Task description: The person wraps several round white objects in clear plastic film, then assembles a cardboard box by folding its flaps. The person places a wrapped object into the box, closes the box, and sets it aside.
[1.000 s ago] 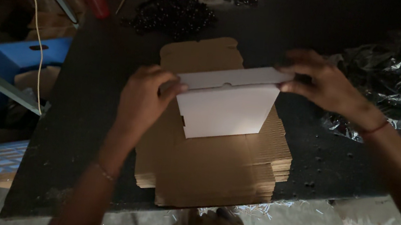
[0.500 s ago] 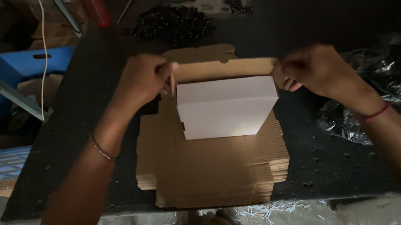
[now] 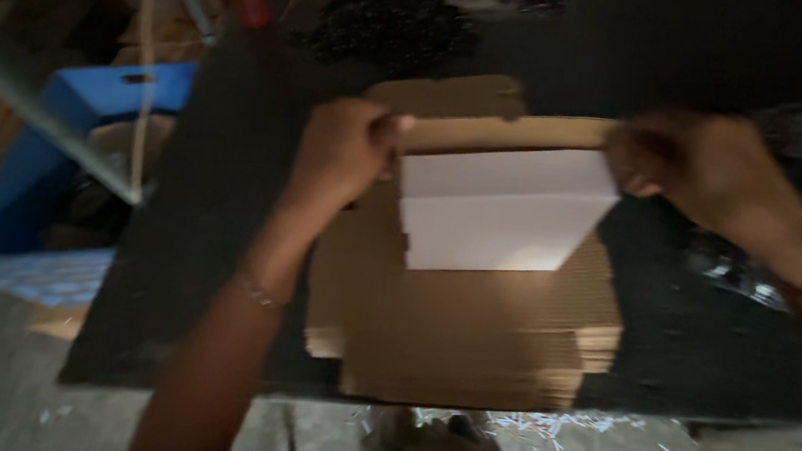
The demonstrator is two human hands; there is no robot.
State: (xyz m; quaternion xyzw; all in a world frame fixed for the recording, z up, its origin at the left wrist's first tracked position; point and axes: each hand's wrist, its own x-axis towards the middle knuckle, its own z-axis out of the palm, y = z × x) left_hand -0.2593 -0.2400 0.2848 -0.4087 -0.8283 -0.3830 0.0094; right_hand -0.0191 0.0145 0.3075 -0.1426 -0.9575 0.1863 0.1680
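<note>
Head view showed the white-faced carton blank at frame centre, long axis left–right, above the stack of flat cardboard. Left hand and right hand gripped opposite ends — equally near.

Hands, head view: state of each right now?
Left hand: closed on the left end of the white box.
Right hand: closed on the box's right end; blurred.

A white-faced cardboard blank lies over plain brown cardboard sheets on a black table, beside a blue crate.
</note>
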